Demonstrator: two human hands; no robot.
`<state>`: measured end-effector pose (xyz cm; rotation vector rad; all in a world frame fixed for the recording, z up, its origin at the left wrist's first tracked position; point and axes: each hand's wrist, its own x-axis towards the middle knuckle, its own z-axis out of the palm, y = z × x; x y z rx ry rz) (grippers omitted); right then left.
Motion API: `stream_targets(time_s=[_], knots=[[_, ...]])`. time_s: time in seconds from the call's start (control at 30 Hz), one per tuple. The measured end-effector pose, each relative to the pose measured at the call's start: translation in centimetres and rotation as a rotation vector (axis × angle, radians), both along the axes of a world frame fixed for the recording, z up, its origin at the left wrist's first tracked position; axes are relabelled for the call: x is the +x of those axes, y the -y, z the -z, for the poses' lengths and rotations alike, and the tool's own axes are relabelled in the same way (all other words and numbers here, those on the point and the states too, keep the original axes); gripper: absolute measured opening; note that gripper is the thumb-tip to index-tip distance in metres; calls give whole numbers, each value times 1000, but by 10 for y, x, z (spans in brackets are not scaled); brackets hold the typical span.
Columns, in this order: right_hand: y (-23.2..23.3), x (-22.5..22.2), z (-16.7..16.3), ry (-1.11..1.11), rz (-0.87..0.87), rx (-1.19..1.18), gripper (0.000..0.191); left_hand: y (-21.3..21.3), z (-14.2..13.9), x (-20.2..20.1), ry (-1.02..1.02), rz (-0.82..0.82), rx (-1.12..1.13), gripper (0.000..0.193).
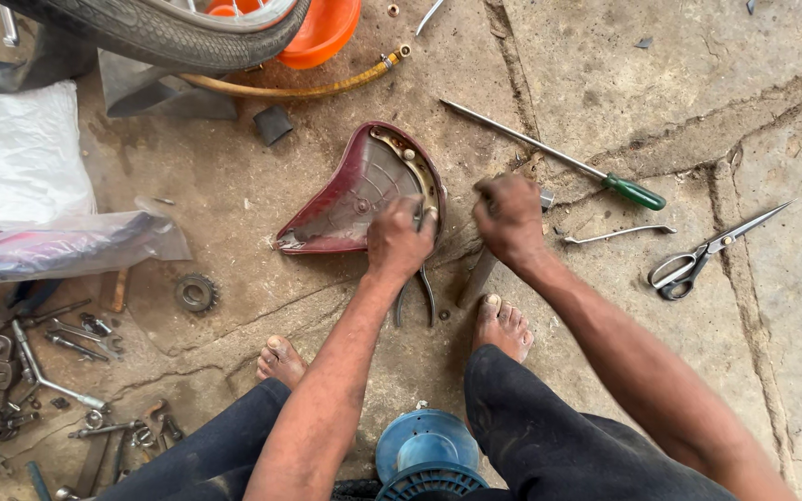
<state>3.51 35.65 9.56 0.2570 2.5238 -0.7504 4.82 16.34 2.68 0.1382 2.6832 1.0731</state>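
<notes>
Both of my hands work at the middle of the frame, over cracked, dusty concrete. My left hand (397,239) is curled shut around a tool whose two dark curved handles, likely pliers (417,295), hang below my wrist; its tip meets the rim of the upturned bicycle saddle (350,199). The saddle lies upside down just left of centre, a worn maroon shell, teardrop-shaped, with a ribbed inner face, a tan metal band along its broad edge and small bolts on it. My right hand (509,220) is fisted tight on something I cannot make out, just right of the saddle, with a flat grey metal bar (478,276) slanting down below it. A long screwdriver (559,158) with a green handle lies toward the upper right, steel scissors (703,255) at the right edge. A small toothed sprocket (196,293) sits at left, greasy wrenches (58,343) heaped in the lower left.
</notes>
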Motion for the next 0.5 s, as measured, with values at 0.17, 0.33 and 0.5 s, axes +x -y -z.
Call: stream_targets(time_s=[0.17, 0.33, 0.5], knots=[[13, 13, -19, -65, 1034, -1063, 16, -4, -18, 9, -65, -117, 437, 23], [20, 27, -23, 134, 1217, -1385, 9, -14, -50, 15, 299, -219, 637, 30], [27, 28, -21, 195, 1167, -1512, 10, -18, -56, 7, 294, -255, 1174, 26]])
